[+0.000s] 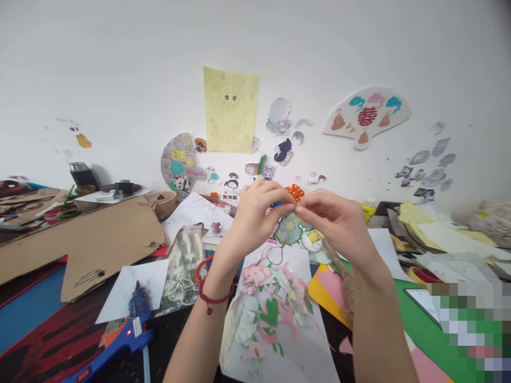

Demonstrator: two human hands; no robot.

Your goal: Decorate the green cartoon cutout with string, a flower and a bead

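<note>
My left hand (261, 210) and my right hand (333, 218) are raised in the middle, their fingertips pinched close together. Something small between them is too tiny to make out. Red-orange beads or petals (295, 192) show just behind the fingertips. Below the hands lies a green-edged decorated piece (289, 230), partly hidden, with a round white and yellow item (312, 240). Nearer to me, a white sheet (307, 351) bears pink, pale green and white paper cut-outs (269, 312), and a thin brown cord loop (274, 255) rests at its top.
At the left front a blue glue gun (139, 319) lies on white paper (114, 298). Beside it are a plastic bag of white cord (181, 276) and torn cardboard (112, 239). A phone (425, 306) is on the green sheet (415, 330) at right. Drawings hang on the wall.
</note>
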